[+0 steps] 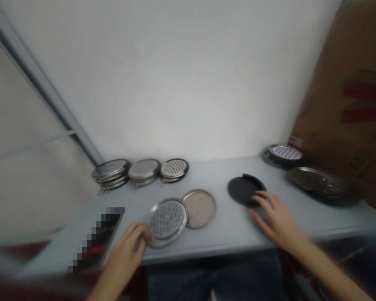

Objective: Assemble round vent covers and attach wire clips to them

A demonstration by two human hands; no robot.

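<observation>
My left hand (125, 248) curls around the left rim of a round perforated steel strainer disc (167, 222), which lies near the table's front edge. Just right of that disc, a plain round metal lid (199, 209) overlaps or nearly touches it. My right hand (275, 220) is spread open, with its fingertips at the lower right edge of a round black disc (243, 189). The motion blur hides whether those fingers touch it.
Several stacks of round metal strainers (144, 170) line the white wall at the back of the pale table (225, 234). A phone with a pixelated screen (97, 238) lies at front left. Dark-rimmed round pieces (319, 184) and brown cardboard (347, 92) stand at right.
</observation>
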